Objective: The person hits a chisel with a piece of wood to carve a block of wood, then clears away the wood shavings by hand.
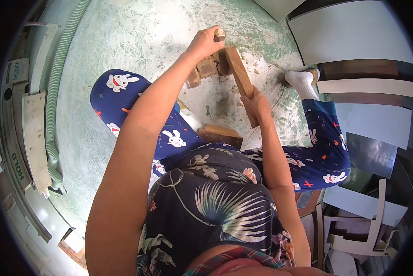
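My left hand (205, 43) is wrapped round an upright tool handle (220, 34) with a round, pale end; the tool's lower part is hidden. My right hand (258, 105) grips the near part of a long brown wooden bar (238, 71). The bar slants away across the floor, its far end close below my left hand. Several brown blocks (207, 68) lie beside that end, to the left. Another brown wooden block (221, 134) rests between my legs, near my body.
The green-white floor (169, 27) is worn and speckled. A ribbed green hose (61, 78) runs along the left, beside boards (34, 138). Stacked panels (353, 34) and offcuts (376, 161) stand at right. My spread legs flank the work; one foot (303, 82) is near the panels.
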The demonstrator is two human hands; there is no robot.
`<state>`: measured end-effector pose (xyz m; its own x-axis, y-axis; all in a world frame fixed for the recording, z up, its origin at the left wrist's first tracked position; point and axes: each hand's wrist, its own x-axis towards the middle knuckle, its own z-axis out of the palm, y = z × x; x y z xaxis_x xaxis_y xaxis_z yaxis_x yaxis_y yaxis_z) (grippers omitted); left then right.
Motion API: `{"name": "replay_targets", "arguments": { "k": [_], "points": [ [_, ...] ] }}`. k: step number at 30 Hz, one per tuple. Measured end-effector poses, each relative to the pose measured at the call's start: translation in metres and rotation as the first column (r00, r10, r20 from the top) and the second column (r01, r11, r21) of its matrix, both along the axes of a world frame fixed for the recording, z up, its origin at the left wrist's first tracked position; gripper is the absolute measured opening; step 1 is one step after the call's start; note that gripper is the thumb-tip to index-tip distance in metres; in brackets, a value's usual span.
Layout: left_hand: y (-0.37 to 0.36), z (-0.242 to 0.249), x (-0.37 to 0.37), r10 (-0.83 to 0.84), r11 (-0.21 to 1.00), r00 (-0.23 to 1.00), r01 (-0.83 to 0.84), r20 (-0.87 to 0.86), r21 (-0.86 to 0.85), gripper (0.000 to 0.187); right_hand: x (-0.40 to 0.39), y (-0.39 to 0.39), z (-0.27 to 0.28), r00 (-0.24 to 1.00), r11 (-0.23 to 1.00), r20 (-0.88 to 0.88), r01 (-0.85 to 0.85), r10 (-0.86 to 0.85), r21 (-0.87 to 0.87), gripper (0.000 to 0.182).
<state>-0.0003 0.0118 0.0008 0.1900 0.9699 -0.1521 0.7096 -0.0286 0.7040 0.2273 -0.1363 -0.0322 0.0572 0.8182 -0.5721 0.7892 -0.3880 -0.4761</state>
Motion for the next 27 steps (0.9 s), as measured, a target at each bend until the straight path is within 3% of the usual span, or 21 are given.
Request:
{"name": "replay_targets", "arguments": {
  "k": [2, 5, 6, 9, 13, 27],
  "points": [
    [-0.005, 0.003, 0.004, -0.082, 0.997, 0.988, 0.080, -0.129, -0.019, 0.039, 0.000, -0.001, -0.001, 1.000, 1.000, 0.010, 0.000, 0.000, 0.003, 0.067],
    [-0.005, -0.003, -0.009, 0.008, 1.000, 0.979, -0.008, -0.205, -0.001, 0.037, 0.001, 0.000, -0.004, 1.000, 1.000, 0.010, -0.013, 0.013, 0.001, 0.067],
    [-0.002, -0.005, -0.012, 0.057, 0.990, 0.984, -0.035, -0.168, 0.136, 0.036, 0.002, 0.001, -0.005, 1.000, 1.000, 0.000, -0.013, 0.013, 0.000, 0.067],
    [0.003, -0.008, -0.017, 0.035, 0.995, 0.999, -0.033, -0.012, 0.092, 0.038, 0.002, 0.003, -0.003, 1.000, 1.000, -0.007, 0.008, -0.008, -0.022, 0.066],
    [0.002, 0.006, -0.008, 0.077, 0.996, 0.995, -0.079, 0.058, 0.030, 0.043, 0.004, 0.004, -0.006, 1.000, 1.000, -0.024, 0.002, -0.002, -0.019, 0.065],
    [0.001, -0.011, -0.002, 0.087, 0.993, 0.990, -0.096, 0.108, 0.076, 0.042, 0.004, 0.003, 0.001, 1.000, 1.000, -0.008, 0.001, -0.001, 0.024, 0.063]
  ]
}}
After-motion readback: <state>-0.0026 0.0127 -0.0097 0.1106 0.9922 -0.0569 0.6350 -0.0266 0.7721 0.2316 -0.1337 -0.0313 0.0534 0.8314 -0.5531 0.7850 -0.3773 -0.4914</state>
